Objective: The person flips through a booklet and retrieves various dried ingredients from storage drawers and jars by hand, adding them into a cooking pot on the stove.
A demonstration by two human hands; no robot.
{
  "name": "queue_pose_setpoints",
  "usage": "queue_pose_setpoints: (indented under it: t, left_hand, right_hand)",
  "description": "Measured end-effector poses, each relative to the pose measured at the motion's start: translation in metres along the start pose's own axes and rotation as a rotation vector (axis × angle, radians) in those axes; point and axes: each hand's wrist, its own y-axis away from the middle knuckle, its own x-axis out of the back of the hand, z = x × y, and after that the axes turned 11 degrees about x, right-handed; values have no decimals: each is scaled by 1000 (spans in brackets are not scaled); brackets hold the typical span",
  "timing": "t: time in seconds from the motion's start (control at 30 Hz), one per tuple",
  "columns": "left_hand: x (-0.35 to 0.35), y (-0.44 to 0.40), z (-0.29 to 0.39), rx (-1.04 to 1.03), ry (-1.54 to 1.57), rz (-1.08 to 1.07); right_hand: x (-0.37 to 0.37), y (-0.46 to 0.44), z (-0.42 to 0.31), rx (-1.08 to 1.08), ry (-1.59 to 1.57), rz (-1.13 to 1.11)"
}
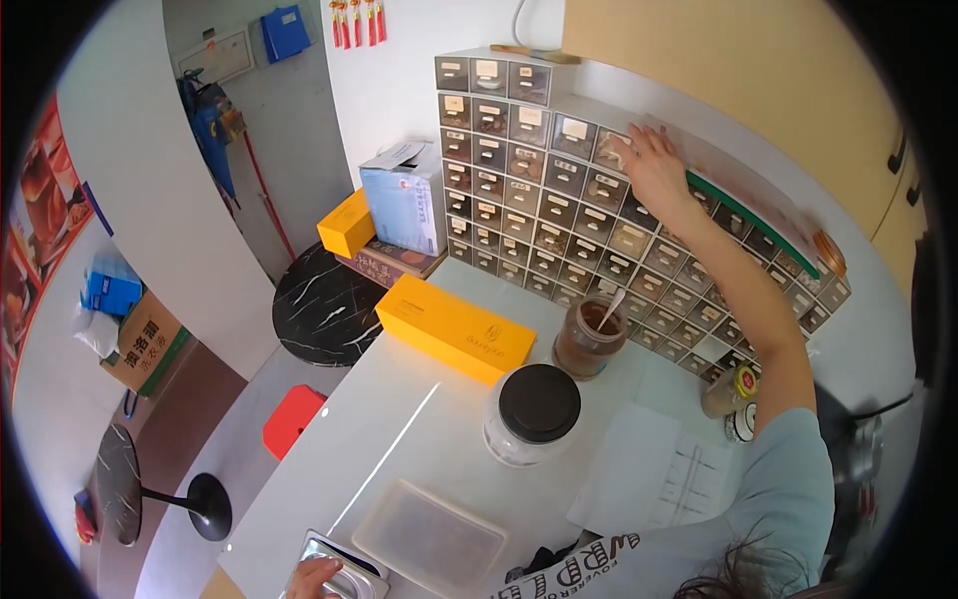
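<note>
My right hand (654, 175) reaches up to the top rows of a cabinet of small labelled drawers (544, 205). Its fingers are stretched out and apart against the drawer fronts; a pale patch shows beside the fingertips, and I cannot make out whether it is a label or a cloth. Low in the view, my left hand (315, 577) is partly cut off by the frame edge, its fingers bent over a shiny metal container (351, 577). Beside that lies a translucent plastic lid or tray (431, 537).
A black-lidded jar (534, 414), a jar of brown powder with a spoon (589, 339) and a long yellow box (454, 327) stand on the white table (374, 424). Papers (649, 469) lie at the right, near a small yellow-lidded jar (730, 389). A green-edged panel (753, 222) leans across the upper drawers.
</note>
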Motion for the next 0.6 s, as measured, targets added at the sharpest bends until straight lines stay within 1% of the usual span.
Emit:
queue_pose_setpoints:
  t: [0.03, 0.1, 0.13, 0.17, 0.23, 0.37, 0.43, 0.47, 0.57, 0.6]
  left_hand:
    - [2, 1, -5, 10, 2, 1]
    - [4, 2, -17, -15, -23, -8]
    - [5, 2, -18, -29, -22, -10]
    - [5, 2, -21, -22, -19, -12]
    - [6, 2, -27, -45, -12, -3]
    - [11, 0, -27, -55, -29, -13]
    - [13, 1, -29, -10, -45, -14]
    - [11, -1, -32, -52, -53, -1]
    - [11, 1, -45, -85, -37, -9]
    - [10, 2, -48, -79, -33, -6]
  right_hand:
    - [3, -4, -9, 8, -6, -2]
    - [10, -13, -29, 73, -307, -112]
    - [1, -11, -40, 131, -349, -176]
    - [-8, -9, -52, 137, -351, -181]
    - [-23, -6, -76, 216, -398, -213]
    - [-50, -10, -105, 261, -353, -192]
    - [-61, -21, -112, 295, -350, -212]
    - [-66, -29, -115, 294, -343, -203]
    - [-80, -48, -119, 307, -264, -200]
    - [-83, -52, -122, 307, -207, -292]
